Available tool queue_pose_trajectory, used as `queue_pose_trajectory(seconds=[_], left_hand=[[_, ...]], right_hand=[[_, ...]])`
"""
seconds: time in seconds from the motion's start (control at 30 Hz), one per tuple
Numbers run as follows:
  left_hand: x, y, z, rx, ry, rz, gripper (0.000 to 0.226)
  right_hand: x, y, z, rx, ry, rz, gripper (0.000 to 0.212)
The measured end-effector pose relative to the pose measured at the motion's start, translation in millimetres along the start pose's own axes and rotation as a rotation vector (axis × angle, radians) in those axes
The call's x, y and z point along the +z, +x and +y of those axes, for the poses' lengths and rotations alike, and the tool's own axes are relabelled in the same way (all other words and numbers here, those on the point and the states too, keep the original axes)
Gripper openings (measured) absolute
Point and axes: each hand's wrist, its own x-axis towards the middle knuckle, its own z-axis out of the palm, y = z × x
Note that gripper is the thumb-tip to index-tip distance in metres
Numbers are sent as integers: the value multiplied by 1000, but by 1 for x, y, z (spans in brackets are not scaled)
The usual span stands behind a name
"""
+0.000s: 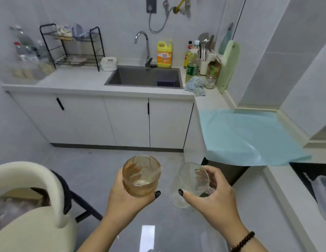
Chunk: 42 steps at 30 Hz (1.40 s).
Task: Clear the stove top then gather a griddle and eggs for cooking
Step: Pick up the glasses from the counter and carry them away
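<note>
- Glasses filled both hands: the left hand (122,193) was wrapped round a smeared brown-stained glass (141,176), and the right hand (209,195) clasped a clear glass (191,184) by its rim and side, thumb across the front.
- Both glasses sat low in the view, at about six o'clock, carried in the air above the grey floor (96,170) and touching no surface.
- Handling, as a judgement: each looked light and rigid but fragile; the residue in the stained one could make it slippery, so a full wrap round the wall suits it better than a pinch at the rim.
- Neither griddle nor eggs could be picked out for certain; a dark appliance edge (307,174) at four o'clock may be the stove, too cropped to tell.
- At twelve o'clock lay the sink (144,77) with its tap (143,44) and a yellow detergent bottle (164,54), a likely place to set the glasses down.
- White worktop (73,79) ran to ten o'clock with a black wire rack (73,46) on it; a pale blue sheet (249,135) covered the counter at two o'clock.
- Cream chair (31,206) stood at eight o'clock.
</note>
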Motion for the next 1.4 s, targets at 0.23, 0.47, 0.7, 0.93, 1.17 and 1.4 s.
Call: queue_pose_trajectory(seconds=[0.23,0.47,0.7,0.93,1.17,1.4], left_hand=[[-28,54,-15,-58,18,130,83],[-32,151,-9,-71,-1,279,78],[-39,245,7,-83,-59,475,81],[-60,307,-1,-100,-76,611,88],[-105,373,-14,-114,-100,639,80],[-190,465,-27,-90,-163,602,82]], right_hand=[[55,75,-14,-57,-17,-176,63],[99,198,-26,-123,4,-345,63],[141,324,-54,-210,-1,-480,65],[195,397,-72,-241,-3,-585,63],[265,447,-93,-247,-42,-650,68],[361,507,-145,-306,-85,-679,65]])
